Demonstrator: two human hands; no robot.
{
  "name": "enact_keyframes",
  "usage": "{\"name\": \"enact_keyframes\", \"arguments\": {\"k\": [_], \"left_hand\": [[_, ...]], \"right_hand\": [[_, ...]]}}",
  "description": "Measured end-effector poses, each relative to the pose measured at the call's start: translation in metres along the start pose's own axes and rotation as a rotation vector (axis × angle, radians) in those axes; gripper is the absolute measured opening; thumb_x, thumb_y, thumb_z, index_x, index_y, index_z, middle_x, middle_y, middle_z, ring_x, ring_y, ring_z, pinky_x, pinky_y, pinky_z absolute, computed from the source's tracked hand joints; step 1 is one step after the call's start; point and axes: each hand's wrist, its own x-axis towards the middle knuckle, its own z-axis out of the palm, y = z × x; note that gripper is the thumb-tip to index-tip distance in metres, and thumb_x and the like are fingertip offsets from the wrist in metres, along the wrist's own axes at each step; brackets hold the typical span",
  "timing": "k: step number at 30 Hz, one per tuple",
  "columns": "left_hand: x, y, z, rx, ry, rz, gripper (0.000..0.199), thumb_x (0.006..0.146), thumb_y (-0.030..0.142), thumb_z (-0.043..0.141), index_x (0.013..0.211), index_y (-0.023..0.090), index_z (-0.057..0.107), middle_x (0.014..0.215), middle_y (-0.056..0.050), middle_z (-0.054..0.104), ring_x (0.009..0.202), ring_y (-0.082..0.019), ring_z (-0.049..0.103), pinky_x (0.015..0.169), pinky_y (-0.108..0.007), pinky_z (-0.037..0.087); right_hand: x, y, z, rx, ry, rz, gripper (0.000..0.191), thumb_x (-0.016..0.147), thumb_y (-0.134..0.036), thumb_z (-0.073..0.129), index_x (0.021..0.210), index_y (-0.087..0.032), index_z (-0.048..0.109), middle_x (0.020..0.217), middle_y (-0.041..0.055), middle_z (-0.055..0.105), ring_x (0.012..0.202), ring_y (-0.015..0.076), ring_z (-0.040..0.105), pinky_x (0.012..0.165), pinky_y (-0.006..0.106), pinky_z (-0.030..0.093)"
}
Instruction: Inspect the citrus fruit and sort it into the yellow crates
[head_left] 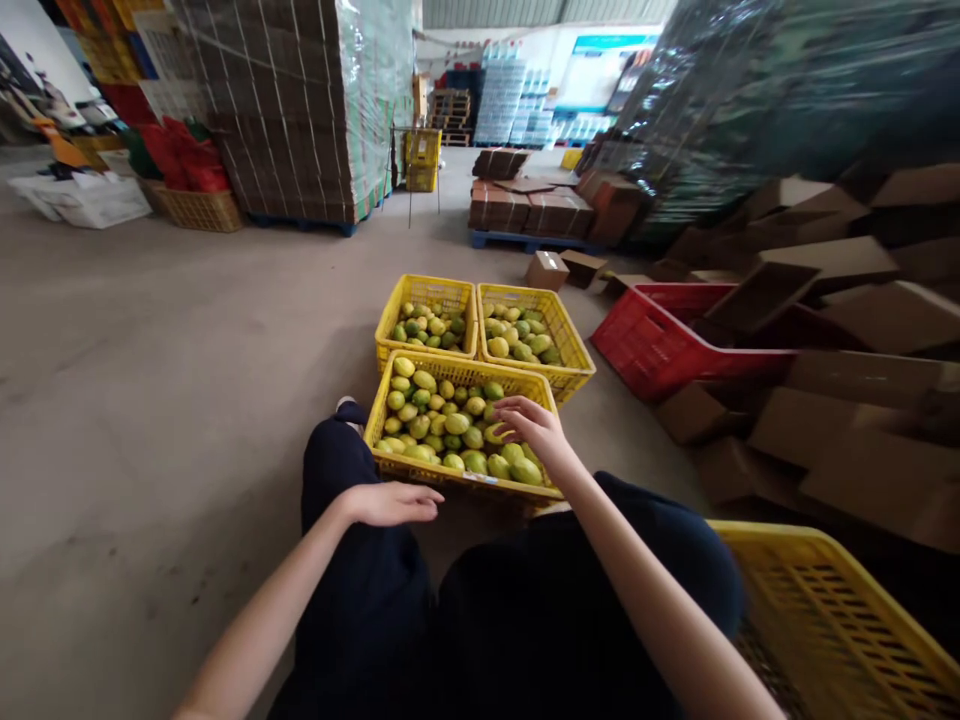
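Observation:
A yellow plastic crate (551,395) stands between my knees, filled with yellow-green fruits (457,424) that look like lemons. Over its right side hovers my right hand (531,428), fingers bent and spread, just above the fruits; I see nothing held in it. My left hand (397,502) is in front of the crate's near rim by my left knee, palm down with its fingers stretched out, holding nothing. Directly behind stand two more yellow crates, the left one (384,318) and the right one (577,345), each partly filled with similar fruits.
At my right is another yellow crate (825,545). Beyond it lie a red crate (637,340) and heaped cardboard boxes (847,415). Flattened cartons rest on a blue pallet (525,241) farther back. A wrapped stack (277,110) rises at the left, above the concrete floor (165,370).

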Motion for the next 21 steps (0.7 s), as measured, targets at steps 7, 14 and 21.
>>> {"name": "enact_keyframes", "arguments": {"k": [7,14,21], "left_hand": [[0.026,-0.011,0.014,0.153,-0.090,0.016,0.038,0.075,0.054,0.072,0.103,0.030,0.076,0.106,-0.006,0.076,0.102,-0.030,0.070,0.095,-0.042,0.050],[0.039,-0.028,-0.010,0.261,-0.089,-0.215,0.051,0.086,0.058,0.058,0.125,0.025,0.066,0.129,-0.005,0.067,0.122,-0.026,0.059,0.107,-0.034,0.040],[0.127,-0.064,-0.050,-0.352,0.580,-0.559,0.062,0.068,0.035,0.083,0.122,0.022,0.057,0.139,-0.012,0.055,0.116,-0.031,0.060,0.094,-0.039,0.049]], "right_hand": [[0.011,0.003,-0.004,-0.079,-0.029,-0.032,0.012,0.069,-0.026,0.067,0.080,-0.020,0.068,0.077,0.0019,0.073,0.062,0.0143,0.065,0.054,0.023,0.049],[0.059,0.026,-0.027,-0.128,-0.052,0.044,0.013,0.063,-0.029,0.066,0.074,-0.022,0.067,0.075,0.0010,0.072,0.060,0.0142,0.064,0.054,0.025,0.050],[0.094,0.054,-0.032,-0.002,-0.013,0.107,0.014,0.066,-0.032,0.064,0.076,-0.022,0.066,0.077,0.0017,0.071,0.062,0.0147,0.063,0.059,0.027,0.051]]}}
